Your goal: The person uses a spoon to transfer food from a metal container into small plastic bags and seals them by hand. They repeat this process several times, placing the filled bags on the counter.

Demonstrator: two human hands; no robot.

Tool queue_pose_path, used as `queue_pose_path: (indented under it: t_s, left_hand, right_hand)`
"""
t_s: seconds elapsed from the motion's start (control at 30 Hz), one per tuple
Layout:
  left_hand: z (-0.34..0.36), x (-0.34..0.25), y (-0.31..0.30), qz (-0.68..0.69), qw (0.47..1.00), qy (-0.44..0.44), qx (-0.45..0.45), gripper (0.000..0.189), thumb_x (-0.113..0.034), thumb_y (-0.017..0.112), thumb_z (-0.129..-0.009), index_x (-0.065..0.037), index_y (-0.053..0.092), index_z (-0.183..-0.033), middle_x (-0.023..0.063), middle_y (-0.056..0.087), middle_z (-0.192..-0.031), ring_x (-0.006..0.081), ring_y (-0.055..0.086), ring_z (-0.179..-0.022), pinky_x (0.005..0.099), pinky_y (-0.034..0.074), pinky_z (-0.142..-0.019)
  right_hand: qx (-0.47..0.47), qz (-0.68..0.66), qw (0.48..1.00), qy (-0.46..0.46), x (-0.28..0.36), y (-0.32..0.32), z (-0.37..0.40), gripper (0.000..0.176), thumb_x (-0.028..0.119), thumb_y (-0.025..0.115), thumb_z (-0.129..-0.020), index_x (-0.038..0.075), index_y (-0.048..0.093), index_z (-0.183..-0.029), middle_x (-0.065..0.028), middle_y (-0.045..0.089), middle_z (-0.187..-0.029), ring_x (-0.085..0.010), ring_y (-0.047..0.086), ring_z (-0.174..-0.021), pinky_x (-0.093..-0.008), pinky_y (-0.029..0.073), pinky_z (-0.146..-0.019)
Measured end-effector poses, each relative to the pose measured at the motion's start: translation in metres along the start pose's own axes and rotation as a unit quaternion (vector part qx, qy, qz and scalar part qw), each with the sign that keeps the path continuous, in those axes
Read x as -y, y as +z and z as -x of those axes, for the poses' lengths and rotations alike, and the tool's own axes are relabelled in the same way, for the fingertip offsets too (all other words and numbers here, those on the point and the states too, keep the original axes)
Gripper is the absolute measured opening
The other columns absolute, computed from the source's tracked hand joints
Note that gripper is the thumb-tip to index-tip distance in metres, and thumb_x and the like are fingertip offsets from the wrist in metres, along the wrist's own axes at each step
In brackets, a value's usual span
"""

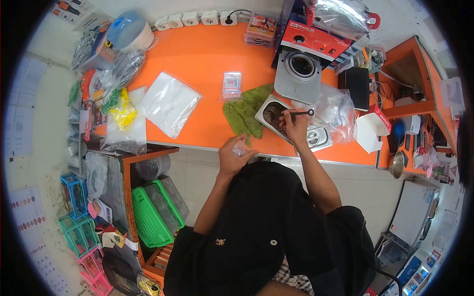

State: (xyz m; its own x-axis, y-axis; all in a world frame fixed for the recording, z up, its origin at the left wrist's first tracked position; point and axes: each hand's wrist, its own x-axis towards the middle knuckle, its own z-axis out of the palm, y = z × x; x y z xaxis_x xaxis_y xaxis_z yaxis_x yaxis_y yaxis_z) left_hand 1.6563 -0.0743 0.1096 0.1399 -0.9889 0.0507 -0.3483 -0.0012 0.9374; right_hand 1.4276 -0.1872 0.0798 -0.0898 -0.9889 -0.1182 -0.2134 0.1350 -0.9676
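Observation:
My left hand point(236, 154) is closed around a small clear plastic bag point(240, 147) at the table's front edge. In my right hand point(295, 125) is a black-handled utensil point(300, 113), its lower end down in a rectangular metal container point(264, 114) with dark contents. Beside that container, to the right, lies a metal lid point(318, 137) with a round knob. A green cloth point(242, 116) is spread left of the container. Behind the cloth rests a small clear packet point(232, 84) with a printed label.
A sealing machine point(298, 79) stands behind the container. Crumpled plastic point(338, 111) lies to its right. Flat clear bags point(170, 103) and a yellow bundle point(123, 111) are on the left of the orange table point(197, 54). A green crate point(150, 217) stands below.

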Motion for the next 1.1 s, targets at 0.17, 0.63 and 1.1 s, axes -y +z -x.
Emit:
queue_pose_path:
  t_s: [0.17,0.63,1.1]
  left_hand:
    - [-0.002,0.010,0.004,0.025,1.000,-0.004,-0.010,0.060,-0.015,0.095,-0.064,0.002,0.068,-0.115,0.0143,0.071,-0.110,0.0213,0.067,-0.104,0.0354,0.053,-0.092]
    - [-0.056,-0.015,0.035,-0.037,0.998,0.045,-0.002,0.060,-0.026,0.095,-0.064,-0.003,0.070,-0.114,0.0129,0.074,-0.102,0.0216,0.072,-0.094,0.0346,0.056,-0.084]
    - [-0.096,-0.048,0.073,-0.114,0.981,0.150,0.045,0.061,-0.033,0.093,-0.060,-0.011,0.072,-0.113,0.0075,0.073,-0.104,0.0268,0.072,-0.095,0.0360,0.057,-0.080]
  right_hand:
    - [-0.020,-0.045,0.999,0.020,0.000,-0.002,0.004,0.020,0.015,0.058,-0.101,-0.004,0.066,-0.099,-0.0106,0.071,-0.077,-0.0131,0.066,-0.059,-0.0261,0.051,-0.052]
    - [-0.048,-0.282,0.952,0.112,-0.012,-0.034,-0.001,0.022,0.022,0.059,-0.102,0.001,0.064,-0.102,-0.0079,0.068,-0.080,-0.0137,0.061,-0.063,-0.0245,0.044,-0.056]
    - [-0.017,-0.116,0.993,0.004,0.069,-0.077,-0.003,0.023,0.021,0.060,-0.101,0.001,0.066,-0.093,-0.0042,0.066,-0.071,-0.0101,0.058,-0.055,-0.0257,0.043,-0.050]
